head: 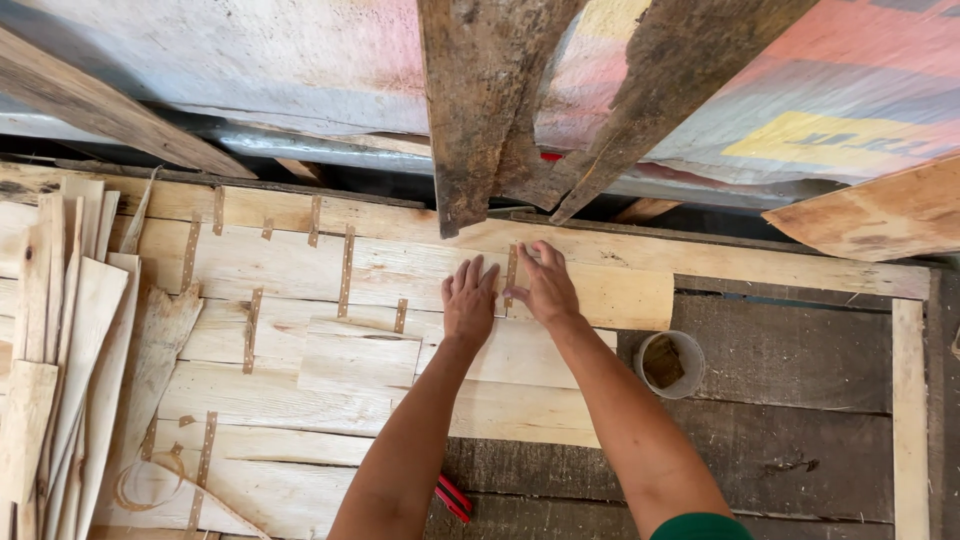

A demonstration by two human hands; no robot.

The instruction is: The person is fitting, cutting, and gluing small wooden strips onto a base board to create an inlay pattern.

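Two bare hands press flat on a sheet of pale wood veneer (420, 270) pieced from thin strips. The left hand (469, 303) lies palm down, fingers extended and close together, pointing away from the person. The right hand (546, 287) lies just beside it, fingers slightly spread, the fingertips (521, 252) resting at a short strip of brown tape (511, 272) that sits between the two hands. This tape strip runs with its long axis away from the person, crossing a seam between veneer pieces whose grain and long axis run left to right. Similar tape strips (346, 270) bridge other seams further left. The veneer rests on a dark, weathered plank workbench (780, 410). Loose veneer offcuts (70, 340) are stacked at the left edge; a small white cup holding a brush (669, 363) stands right of the right forearm; a red-handled tool (452, 497) lies near the left forearm. Rough boards (480, 110) lean against a tarpaulin-covered wall (250, 60) behind.
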